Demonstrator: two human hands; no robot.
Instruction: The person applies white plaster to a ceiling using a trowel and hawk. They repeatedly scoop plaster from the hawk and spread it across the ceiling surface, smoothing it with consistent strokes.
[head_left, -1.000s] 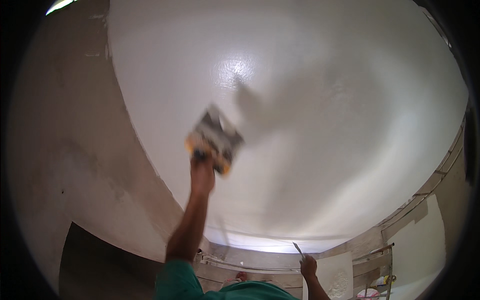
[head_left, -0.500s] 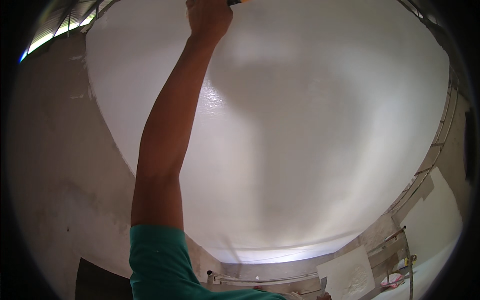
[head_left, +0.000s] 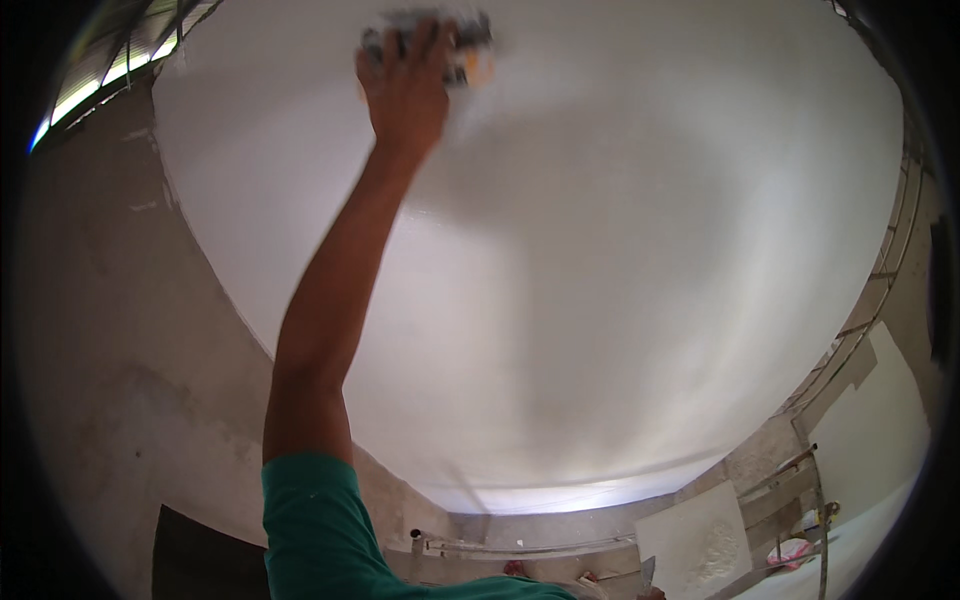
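Starts at the upper left with a ribbed roof (head_left: pixel 105 45), and catches a bright strip of daylight (head_left: pixel 80 98) just below. Drops to a bare brownish-grey wall (head_left: pixel 90 320), with pale smears (head_left: pixel 143 206) high on it and a small dark spot (head_left: pixel 138 454) lower down. Reaches a dark panel or opening (head_left: pixel 200 560) at the lower left; can't tell which. On along the bottom to a metal rail (head_left: pixel 540 548), then over to an upright metal post (head_left: pixel 822 520), with a pink-and-white bag (head_left: pixel 790 552) just beside it. Climbs the right side past a stepped-edged pale patch (head_left: pixel 870 420) to a ladder-like metal frame (head_left: pixel 883 275), bowed near the rim.
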